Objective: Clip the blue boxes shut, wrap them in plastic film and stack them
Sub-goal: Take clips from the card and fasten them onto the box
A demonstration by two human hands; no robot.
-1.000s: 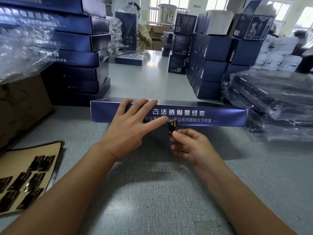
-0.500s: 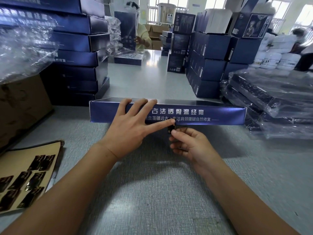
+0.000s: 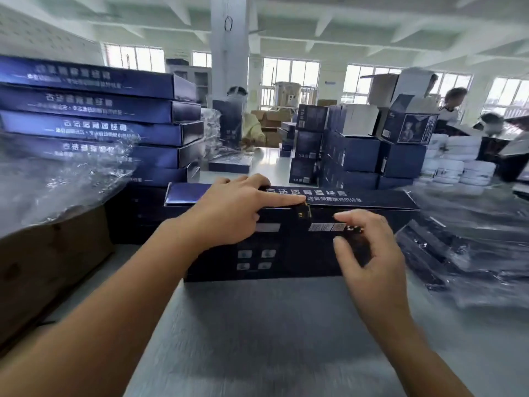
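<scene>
1. Table [image 3: 272, 325]: the grey work surface carries everything named below
2. Stack of blue boxes [image 3: 94, 116]: sits at the left rear. Its lower tiers are hidden behind film, and the lettering is too smeared to read
3. Plastic film [image 3: 63, 179]: lies crumpled on a cardboard carton [image 3: 51, 267] at the left. It is judged thin, limp and clingy, and prone to tearing. Its full extent is cut off by the frame edge
4. Blue box [image 3: 294, 253]: stands tipped up on one long edge on the table, directly ahead, with the dark underside facing the camera. It is judged light, with stiff edges, panels that flex and a glossy, slippery skin. Take hold at the long edges or the short ends, not mid-panel. The contents and the far face are hidden
5. Left hand [image 3: 232, 213]: grips the box's upper edge with the fingers curled over it. The index finger lies straight along the seam
6. Right hand [image 3: 369, 253]: is empty, with the fingers loosely spread before the underside. Whether the fingertips touch it cannot be told
7. Seal tab [image 3: 304, 210]: a small dark piece bridges the seam under the left index fingertip. Blur hides whether it is fully seated
</scene>
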